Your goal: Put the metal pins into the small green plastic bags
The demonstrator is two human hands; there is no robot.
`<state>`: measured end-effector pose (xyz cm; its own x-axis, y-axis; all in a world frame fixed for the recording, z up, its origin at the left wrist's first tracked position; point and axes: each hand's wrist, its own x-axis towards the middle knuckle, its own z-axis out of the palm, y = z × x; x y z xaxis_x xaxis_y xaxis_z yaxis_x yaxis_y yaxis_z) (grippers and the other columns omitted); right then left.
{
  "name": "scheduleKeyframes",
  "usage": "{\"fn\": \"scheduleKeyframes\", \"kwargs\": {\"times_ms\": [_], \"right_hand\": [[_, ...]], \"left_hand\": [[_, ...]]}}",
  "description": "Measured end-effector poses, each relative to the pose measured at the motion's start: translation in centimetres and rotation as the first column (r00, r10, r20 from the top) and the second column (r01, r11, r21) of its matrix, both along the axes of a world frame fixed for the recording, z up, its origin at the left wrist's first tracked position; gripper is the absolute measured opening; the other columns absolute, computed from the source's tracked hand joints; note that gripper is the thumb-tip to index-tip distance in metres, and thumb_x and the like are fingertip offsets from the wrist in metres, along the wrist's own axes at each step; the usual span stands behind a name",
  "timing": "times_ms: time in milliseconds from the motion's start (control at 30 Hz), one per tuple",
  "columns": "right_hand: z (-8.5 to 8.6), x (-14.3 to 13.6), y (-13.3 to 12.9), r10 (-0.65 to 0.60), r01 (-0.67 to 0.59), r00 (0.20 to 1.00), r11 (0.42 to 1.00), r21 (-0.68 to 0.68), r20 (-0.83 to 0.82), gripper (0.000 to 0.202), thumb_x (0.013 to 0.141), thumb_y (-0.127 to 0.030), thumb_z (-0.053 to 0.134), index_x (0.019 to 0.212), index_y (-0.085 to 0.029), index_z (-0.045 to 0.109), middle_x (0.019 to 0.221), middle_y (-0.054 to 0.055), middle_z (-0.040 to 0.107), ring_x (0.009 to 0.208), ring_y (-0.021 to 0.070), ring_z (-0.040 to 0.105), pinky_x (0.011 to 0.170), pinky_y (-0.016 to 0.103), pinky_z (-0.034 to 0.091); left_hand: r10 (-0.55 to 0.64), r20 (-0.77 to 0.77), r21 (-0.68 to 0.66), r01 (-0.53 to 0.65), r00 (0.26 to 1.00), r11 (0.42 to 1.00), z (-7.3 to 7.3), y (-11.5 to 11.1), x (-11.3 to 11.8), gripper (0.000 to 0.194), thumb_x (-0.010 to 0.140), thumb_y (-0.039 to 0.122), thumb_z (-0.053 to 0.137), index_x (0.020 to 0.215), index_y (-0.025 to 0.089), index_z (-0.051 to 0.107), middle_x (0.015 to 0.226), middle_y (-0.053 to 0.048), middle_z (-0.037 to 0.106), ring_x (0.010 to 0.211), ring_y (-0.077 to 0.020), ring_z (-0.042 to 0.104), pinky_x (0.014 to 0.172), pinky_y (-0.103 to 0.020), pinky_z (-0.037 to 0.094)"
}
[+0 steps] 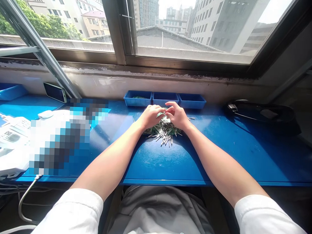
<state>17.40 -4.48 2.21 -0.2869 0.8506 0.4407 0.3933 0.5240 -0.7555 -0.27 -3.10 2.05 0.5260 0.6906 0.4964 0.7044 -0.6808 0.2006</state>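
Bins [165, 96], one holding something green [138, 97], stand beyond metal pins [166, 136]; hands [153, 115] [178, 116] curl, grip's opening and contents unclear.

Slim, silvery pins [166, 136] lie heaped at many angles among green pieces [176, 131], between the surface [166, 165]'s back and front edges.

One head-worn camera looks forward and down, the hands [153, 116] near its centre

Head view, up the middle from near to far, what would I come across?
Gray cloth, the blue table's front edge, thin metal pins, three small blue bins, window frame.
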Motion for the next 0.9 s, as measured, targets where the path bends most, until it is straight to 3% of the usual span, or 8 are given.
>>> {"fn": "scheduleKeyframes", "kwargs": {"times_ms": [167,367,567,733,900], "right_hand": [[-0.03,0.0,0.15,-0.003,-0.006,0.994,0.996,-0.087,-0.112,0.032,0.079,-0.029,0.06,0.109,-0.02,0.052,0.079,0.0,0.068,0.061,0.0129,0.062,0.062,0.027,0.051],[0.03,0.34,0.39,-0.094,0.092,0.995,0.995,0.05,0.038,0.018,0.079,-0.034,0.061,0.082,-0.017,0.065,0.075,0.003,0.068,0.067,0.0147,0.061,0.063,0.026,0.048],[-0.2,0.45,0.71,-0.162,0.16,0.985,0.986,0.036,0.062,0.029,0.083,-0.042,0.057,0.07,-0.017,0.065,0.066,0.002,0.067,0.056,0.013,0.057,0.056,0.025,0.045],[-0.03,0.35,0.63,-0.074,0.068,0.989,0.997,-0.044,-0.129,0.03,0.08,-0.048,0.059,0.081,-0.018,0.063,0.066,0.001,0.066,0.054,0.0126,0.057,0.053,0.025,0.045],[0.3,0.46,0.57,-0.017,-0.008,0.97,0.995,-0.102,-0.244,0.04,0.077,-0.057,0.06,0.078,-0.018,0.063,0.07,0.002,0.066,0.056,0.0125,0.058,0.052,0.024,0.045]], "left_hand": [[0.034,-0.002,0.033,-0.034,0.999,0.999,0.27,-0.11,0.18,0.026,0.091,0.028,0.045,0.093,0.02,0.07,0.095,-0.006,0.072,0.092,-0.0204,0.064,0.086,-0.034,0.045],[0.022,0.024,0.049,-0.023,0.999,0.999,0.05,0.06,-0.04,0.028,0.093,0.029,0.042,0.094,0.018,0.067,0.097,-0.006,0.071,0.092,-0.0198,0.064,0.084,-0.033,0.046],[0.049,0.058,0.025,-0.051,0.997,0.998,-0.09,0.04,0.0,0.023,0.091,0.03,0.046,0.102,0.019,0.064,0.098,-0.005,0.071,0.09,-0.0185,0.065,0.084,-0.031,0.046],[0.077,0.014,0.034,-0.077,0.997,0.996,-0.01,-0.02,-0.01,0.026,0.093,0.03,0.042,0.095,0.019,0.065,0.094,-0.005,0.071,0.086,-0.0196,0.065,0.082,-0.033,0.046],[0.076,0.037,0.006,-0.076,0.996,0.997,-0.01,-0.1,0.13,0.024,0.092,0.031,0.043,0.099,0.02,0.064,0.096,-0.005,0.071,0.089,-0.0194,0.065,0.085,-0.034,0.046]]}}
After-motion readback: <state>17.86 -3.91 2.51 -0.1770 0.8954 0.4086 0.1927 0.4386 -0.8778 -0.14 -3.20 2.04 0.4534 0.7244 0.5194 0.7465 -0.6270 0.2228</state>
